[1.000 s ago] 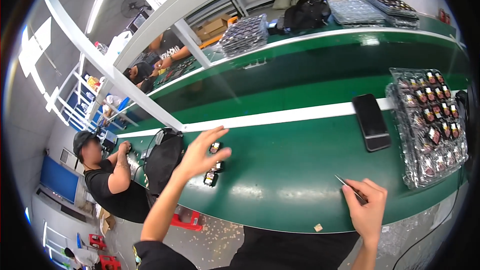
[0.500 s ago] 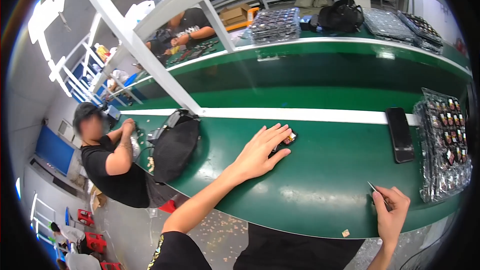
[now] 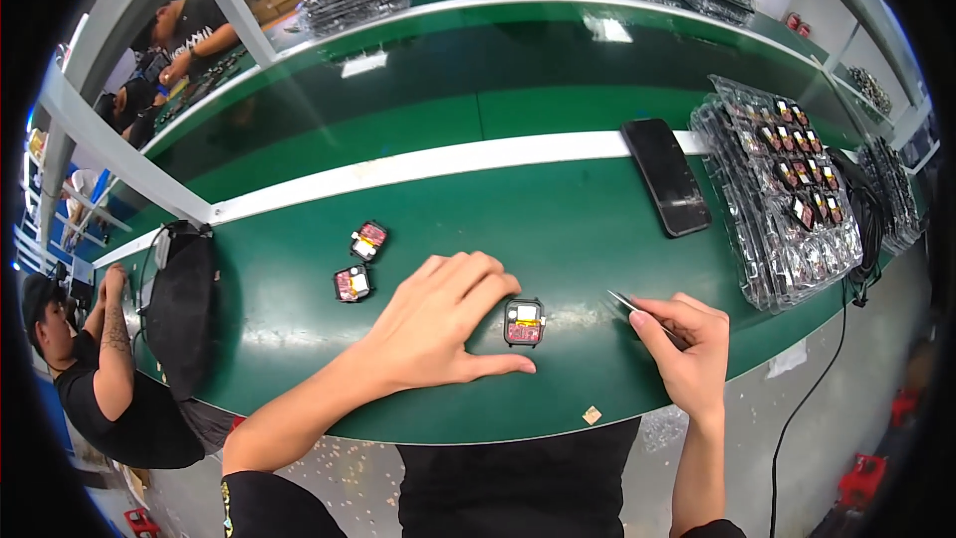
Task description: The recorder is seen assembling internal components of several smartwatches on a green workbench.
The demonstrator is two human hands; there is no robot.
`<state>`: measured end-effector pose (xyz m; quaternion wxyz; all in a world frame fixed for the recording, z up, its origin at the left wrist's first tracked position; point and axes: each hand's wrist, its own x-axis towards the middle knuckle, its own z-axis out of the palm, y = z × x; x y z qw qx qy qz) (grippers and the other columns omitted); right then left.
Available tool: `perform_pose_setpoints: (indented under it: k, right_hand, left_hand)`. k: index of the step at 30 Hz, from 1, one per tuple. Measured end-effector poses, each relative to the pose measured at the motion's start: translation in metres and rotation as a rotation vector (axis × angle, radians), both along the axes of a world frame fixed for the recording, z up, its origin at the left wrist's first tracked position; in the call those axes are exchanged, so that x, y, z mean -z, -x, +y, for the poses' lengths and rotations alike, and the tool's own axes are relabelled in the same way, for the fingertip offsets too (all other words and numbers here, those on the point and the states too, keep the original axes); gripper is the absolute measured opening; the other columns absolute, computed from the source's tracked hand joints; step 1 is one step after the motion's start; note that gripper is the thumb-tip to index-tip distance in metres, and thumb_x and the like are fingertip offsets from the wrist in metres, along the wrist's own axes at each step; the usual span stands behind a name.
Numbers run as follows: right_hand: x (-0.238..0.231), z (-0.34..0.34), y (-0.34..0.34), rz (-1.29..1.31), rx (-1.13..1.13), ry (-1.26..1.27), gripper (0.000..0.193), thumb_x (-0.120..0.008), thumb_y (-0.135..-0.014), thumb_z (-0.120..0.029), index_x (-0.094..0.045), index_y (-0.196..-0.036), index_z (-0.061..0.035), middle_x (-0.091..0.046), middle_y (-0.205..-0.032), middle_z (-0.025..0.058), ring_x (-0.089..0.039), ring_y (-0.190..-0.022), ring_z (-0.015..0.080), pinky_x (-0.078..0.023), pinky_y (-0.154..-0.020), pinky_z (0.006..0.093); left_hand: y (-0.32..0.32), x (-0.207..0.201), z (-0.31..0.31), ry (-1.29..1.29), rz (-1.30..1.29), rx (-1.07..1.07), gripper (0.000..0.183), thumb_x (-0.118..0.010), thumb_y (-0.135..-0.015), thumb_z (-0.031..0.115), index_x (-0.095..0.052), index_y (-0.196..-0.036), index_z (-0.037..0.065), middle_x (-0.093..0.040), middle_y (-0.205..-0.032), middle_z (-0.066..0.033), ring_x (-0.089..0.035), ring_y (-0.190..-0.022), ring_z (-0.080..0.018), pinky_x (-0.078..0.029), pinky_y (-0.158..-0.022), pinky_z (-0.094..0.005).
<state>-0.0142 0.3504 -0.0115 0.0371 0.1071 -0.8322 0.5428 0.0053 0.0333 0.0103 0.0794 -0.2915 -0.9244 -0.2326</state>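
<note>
A square smartwatch case with its inner parts bare lies on the green bench, just right of my left hand. That hand is open, its fingers curved and its thumb spread apart on the near side of the case. In my right hand a pair of thin metal tweezers is pinched, the tips pointing left toward the case but apart from it. Two more such watch cases, an upper one and a lower one, lie beyond my left hand to the left.
A black phone lies at the back right, beside stacked clear plastic trays of watch parts. A small tan scrap sits near the bench's front edge. At left are a black bag and a seated co-worker.
The view has swung right. My left hand has come off the watch parts it covered and moved nearer, with one case now beside it. The tweezers stay in my right hand.
</note>
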Motion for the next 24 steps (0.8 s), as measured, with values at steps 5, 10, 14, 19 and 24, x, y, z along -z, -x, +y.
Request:
perform_pose_setpoints:
  k: [5,10,14,19,24]
  right_hand:
    - [-0.001,-0.004,0.001,0.001,-0.052,0.034,0.016,-0.086,-0.094,-0.002,-0.087,-0.109,0.0013,-0.061,-0.07,-0.0012,-0.046,-0.06,0.0035,-0.029,-0.053,0.0268]
    - [-0.021,-0.022,0.0,-0.08,-0.167,0.033,0.017,-0.086,-0.093,-0.001,-0.087,-0.11,0.0013,-0.066,-0.071,0.0004,-0.051,-0.059,0.0027,-0.033,-0.052,0.0243]
    - [-0.025,-0.034,0.008,-0.017,-0.278,0.079,0.018,-0.086,-0.093,0.0,-0.087,-0.111,0.0012,-0.067,-0.072,0.0002,-0.053,-0.061,0.0014,-0.034,-0.052,0.0233]
    - [-0.008,-0.036,0.009,-0.136,-0.278,0.192,0.015,-0.086,-0.094,0.0,-0.087,-0.109,0.0015,-0.067,-0.073,-0.0001,-0.053,-0.061,0.0004,-0.031,-0.051,0.0225]
    - [-0.002,-0.036,0.003,-0.118,-0.264,0.174,0.015,-0.086,-0.092,0.001,-0.087,-0.107,0.0022,-0.066,-0.07,-0.0001,-0.052,-0.058,0.0007,-0.03,-0.051,0.0226]
  left_hand:
    - [0.004,0.017,-0.006,-0.067,-0.013,0.019,0.067,-0.096,-0.084,0.045,-0.073,-0.136,0.008,-0.068,-0.118,-0.0056,-0.067,-0.103,-0.0253,-0.047,-0.095,-0.0392]
    - [0.007,0.008,-0.005,-0.145,-0.162,0.055,0.074,-0.099,-0.08,0.039,-0.074,-0.143,0.011,-0.067,-0.12,-0.0022,-0.067,-0.108,-0.0212,-0.043,-0.098,-0.0383]
    - [0.012,0.01,-0.012,-0.025,-0.193,0.11,0.07,-0.099,-0.077,0.039,-0.077,-0.138,0.013,-0.067,-0.119,-0.0007,-0.065,-0.108,-0.0195,-0.041,-0.097,-0.0376]
    - [0.011,0.013,-0.01,-0.111,-0.147,0.095,0.066,-0.101,-0.069,0.044,-0.082,-0.125,0.014,-0.067,-0.114,0.0006,-0.065,-0.097,-0.0216,-0.043,-0.091,-0.0354]
    - [0.015,0.014,-0.019,-0.085,-0.23,0.131,0.063,-0.103,-0.068,0.044,-0.083,-0.119,0.013,-0.069,-0.116,-0.0003,-0.064,-0.094,-0.0187,-0.042,-0.093,-0.0347]
